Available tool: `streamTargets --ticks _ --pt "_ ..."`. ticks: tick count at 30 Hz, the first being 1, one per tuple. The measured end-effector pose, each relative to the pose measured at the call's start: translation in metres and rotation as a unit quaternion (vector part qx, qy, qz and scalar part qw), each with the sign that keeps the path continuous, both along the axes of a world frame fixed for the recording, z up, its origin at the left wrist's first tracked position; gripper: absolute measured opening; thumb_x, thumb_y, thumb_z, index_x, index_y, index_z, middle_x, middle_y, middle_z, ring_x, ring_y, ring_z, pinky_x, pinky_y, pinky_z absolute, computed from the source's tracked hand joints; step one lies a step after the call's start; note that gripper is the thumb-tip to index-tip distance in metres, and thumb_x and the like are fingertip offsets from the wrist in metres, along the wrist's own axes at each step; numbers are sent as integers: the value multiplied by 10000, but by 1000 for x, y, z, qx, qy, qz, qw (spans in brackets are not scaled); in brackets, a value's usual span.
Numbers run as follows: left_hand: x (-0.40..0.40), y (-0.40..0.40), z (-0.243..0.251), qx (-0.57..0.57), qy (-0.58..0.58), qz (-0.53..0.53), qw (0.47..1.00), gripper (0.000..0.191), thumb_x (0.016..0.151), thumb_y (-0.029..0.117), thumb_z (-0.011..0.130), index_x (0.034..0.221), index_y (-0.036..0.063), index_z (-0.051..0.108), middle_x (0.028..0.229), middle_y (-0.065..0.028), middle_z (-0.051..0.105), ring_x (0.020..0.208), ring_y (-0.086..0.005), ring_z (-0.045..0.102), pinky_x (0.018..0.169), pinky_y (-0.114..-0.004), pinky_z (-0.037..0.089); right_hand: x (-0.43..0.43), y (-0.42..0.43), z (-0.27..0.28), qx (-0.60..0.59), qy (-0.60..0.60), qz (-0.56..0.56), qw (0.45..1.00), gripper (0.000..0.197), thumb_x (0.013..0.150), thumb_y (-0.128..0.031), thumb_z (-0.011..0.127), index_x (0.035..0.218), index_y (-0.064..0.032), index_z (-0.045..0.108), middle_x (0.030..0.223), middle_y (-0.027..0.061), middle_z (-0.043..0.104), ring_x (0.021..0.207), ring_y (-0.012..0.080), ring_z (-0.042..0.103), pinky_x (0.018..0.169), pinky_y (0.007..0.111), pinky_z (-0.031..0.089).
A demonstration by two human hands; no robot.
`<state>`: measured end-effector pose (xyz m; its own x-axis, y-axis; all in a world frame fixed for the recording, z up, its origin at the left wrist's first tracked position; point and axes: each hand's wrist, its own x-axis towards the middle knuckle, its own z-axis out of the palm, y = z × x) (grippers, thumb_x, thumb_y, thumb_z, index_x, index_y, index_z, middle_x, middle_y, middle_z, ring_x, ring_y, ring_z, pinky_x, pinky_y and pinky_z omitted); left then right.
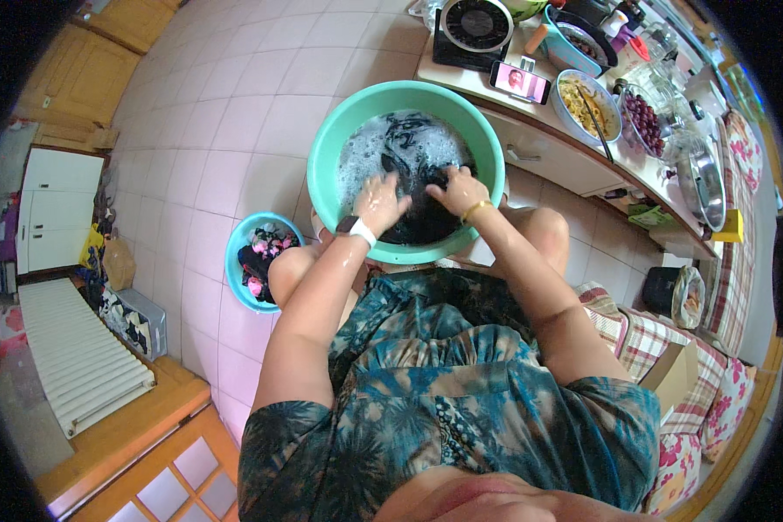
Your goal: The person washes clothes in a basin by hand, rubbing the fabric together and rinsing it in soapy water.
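Observation:
A round green plastic basin (324, 186) stands before me, holding foamy water and dark wet cloth (424, 218). Over the left part of the water is my left hand (380, 202), wet and slightly blurred, with its fingers apart; a watch with a white strap is on that wrist. My right hand (460, 190), a yellow bangle at its wrist, is at the dark cloth near the basin's right side. Its thumb and fingers are apart, and no cloth shows gripped between them. The cloth's lower parts are hidden under water and suds.
A smaller blue basin (233, 287) with dark and pink floral cloth sits on the tiled floor at left. The counter (535, 114) at upper right bears a propped phone (520, 83), a food bowl (587, 107), grapes (643, 124) and an electric cooktop (475, 29). My knees flank the green basin.

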<state>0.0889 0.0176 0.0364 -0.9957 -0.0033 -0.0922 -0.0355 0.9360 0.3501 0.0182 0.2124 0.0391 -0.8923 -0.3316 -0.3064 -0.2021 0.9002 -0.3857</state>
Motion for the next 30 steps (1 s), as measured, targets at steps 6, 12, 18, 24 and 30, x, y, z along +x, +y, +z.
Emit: streamTargets --ticks 6,12,18,24,30 --pt "-58 -8 -61 -130 -27 -21 991 702 813 304 734 1446 188 454 1565 -240 253 1416 -418 307 1124 -525 303 -39 -41 -52 22 -121 -126 984 958 795 -717 602 1374 35 467 1392 343 448 1274 452 491 1059 486 416" --pt "-84 -1 -78 -143 -94 -51 984 337 919 170 468 1163 30 652 1389 -211 494 1295 -361 460 1027 -478 412 -59 -49 -106 55 77 26 995 442 847 -371 643 1139 -39 656 1241 228 584 1173 387 555 935 482 495" --pt "-72 -20 -62 -104 137 -24 985 481 969 129 377 1431 -3 403 1447 -264 438 1330 -357 465 1122 -462 342 -78 -84 -116 -102 20 -169 980 297 898 -215 508 1089 -31 642 1085 262 648 1017 420 642 888 496 509" --pt "-82 16 -29 -67 183 -130 972 463 935 81 376 1381 -21 445 1433 -272 445 1325 -356 465 1134 -443 332 -101 -75 -147 -581 -388 -355 621 720 901 -596 503 1328 -19 563 1357 210 560 1175 333 583 1020 414 431" --pt "-60 23 -10 141 41 -244 959 278 804 87 604 1070 56 678 1059 -131 684 1068 -334 612 969 -409 475 -136 -29 -121 -369 -225 -230 872 942 759 -716 656 1326 31 557 1237 232 633 1140 334 603 1032 398 431"
